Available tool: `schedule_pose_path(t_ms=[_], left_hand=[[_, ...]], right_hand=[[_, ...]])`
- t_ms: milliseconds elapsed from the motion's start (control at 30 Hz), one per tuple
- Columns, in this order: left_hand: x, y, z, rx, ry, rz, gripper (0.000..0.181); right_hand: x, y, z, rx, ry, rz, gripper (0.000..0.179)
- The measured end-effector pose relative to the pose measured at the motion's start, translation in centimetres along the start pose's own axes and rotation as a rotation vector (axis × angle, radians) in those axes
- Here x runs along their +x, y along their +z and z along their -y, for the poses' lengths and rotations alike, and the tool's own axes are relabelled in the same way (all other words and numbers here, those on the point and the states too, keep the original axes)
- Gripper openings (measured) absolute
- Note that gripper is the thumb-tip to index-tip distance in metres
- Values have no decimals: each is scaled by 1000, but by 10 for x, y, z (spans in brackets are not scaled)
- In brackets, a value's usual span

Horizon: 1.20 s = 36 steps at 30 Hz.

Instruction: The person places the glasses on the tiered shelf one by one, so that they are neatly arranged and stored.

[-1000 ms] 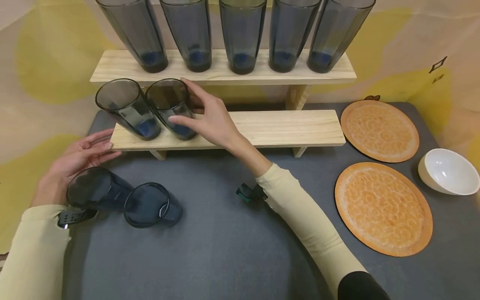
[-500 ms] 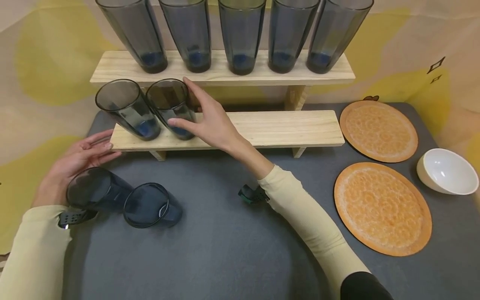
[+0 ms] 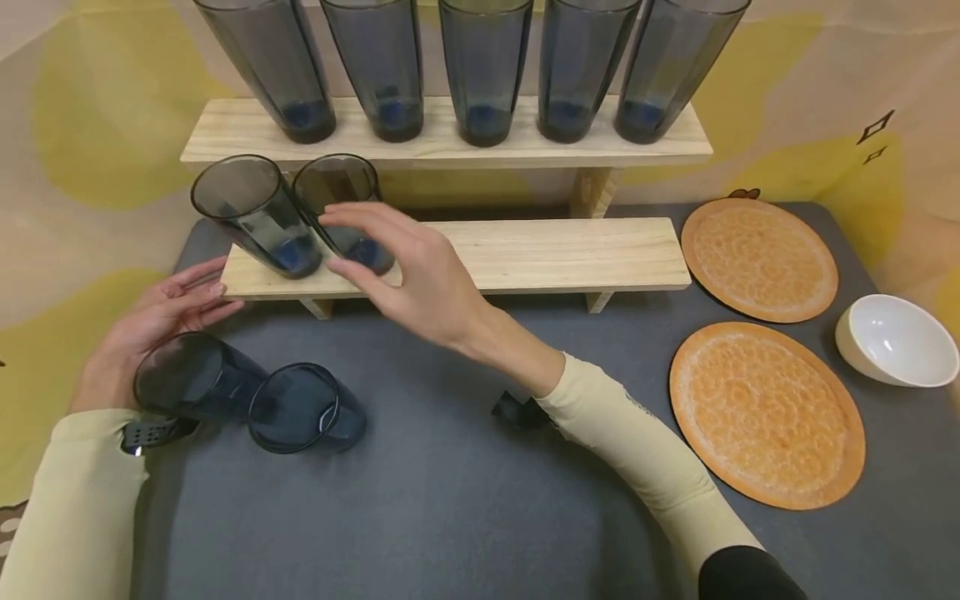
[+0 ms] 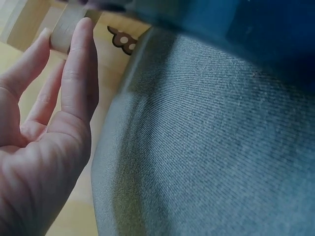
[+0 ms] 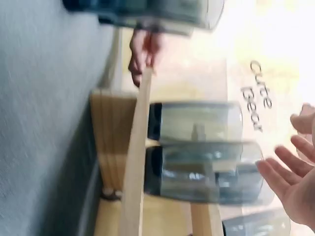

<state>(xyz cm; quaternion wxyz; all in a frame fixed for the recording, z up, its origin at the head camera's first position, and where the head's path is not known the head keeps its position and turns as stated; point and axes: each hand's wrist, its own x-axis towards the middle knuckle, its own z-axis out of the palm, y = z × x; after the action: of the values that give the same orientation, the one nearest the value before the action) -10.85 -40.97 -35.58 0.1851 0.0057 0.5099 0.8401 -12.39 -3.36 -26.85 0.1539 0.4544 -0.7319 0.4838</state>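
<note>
On the left of the lower wooden shelf (image 3: 555, 254), two grey-blue glasses stand upright side by side: an outer glass (image 3: 251, 208) and an inner glass (image 3: 330, 182). My right hand (image 3: 427, 279) is in front of the inner glass, fingers extended and thumb apart. In the right wrist view, the right hand's fingertips (image 5: 266, 169) are near that glass's rim, with nothing in the hand. My left hand (image 3: 150, 333) pinches the left end of the lower shelf between thumb and fingers, as the left wrist view shows at the board's end (image 4: 66, 29).
A tilted-looking glass (image 3: 187, 379) and another glass (image 3: 300, 412) stand on the grey table (image 3: 420, 500) by the left wrist. Several tall glasses line the upper shelf (image 3: 517, 150). At right are two round orange-brown mats, one far (image 3: 757, 258), one near (image 3: 768, 417), and a white bowl (image 3: 896, 342).
My right hand has let go of the inner glass and drawn back toward me, its fingers coming round to the front. The left hand and the glasses have stayed in place.
</note>
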Motion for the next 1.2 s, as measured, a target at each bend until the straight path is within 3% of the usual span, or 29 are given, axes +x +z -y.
schedule_pose_path(t_ms=[133, 200, 333, 433, 600, 833, 933, 1200], left_hand=[[3, 0, -1, 14, -8, 11, 45], [6, 1, -2, 47, -6, 10, 46], [4, 1, -3, 75, -2, 17, 46], [4, 1, -3, 45, -2, 27, 45], [4, 2, -1, -14, 9, 29, 46], [4, 0, 0, 10, 32, 10, 46], [4, 1, 0, 48, 37, -23, 46], [3, -1, 0, 27, 12, -10, 45]], right_hand=[[-12, 10, 8, 55, -50, 104, 34], [-18, 14, 11, 92, -29, 197, 42], [-31, 29, 18, 262, 140, 492, 78], [-42, 42, 19, 348, 230, 627, 101], [-60, 60, 11, 373, 216, 634, 112], [-78, 75, 0, 406, 258, 532, 105], [-79, 76, -1, 423, 261, 517, 95], [-77, 75, 1, 401, 265, 508, 91]])
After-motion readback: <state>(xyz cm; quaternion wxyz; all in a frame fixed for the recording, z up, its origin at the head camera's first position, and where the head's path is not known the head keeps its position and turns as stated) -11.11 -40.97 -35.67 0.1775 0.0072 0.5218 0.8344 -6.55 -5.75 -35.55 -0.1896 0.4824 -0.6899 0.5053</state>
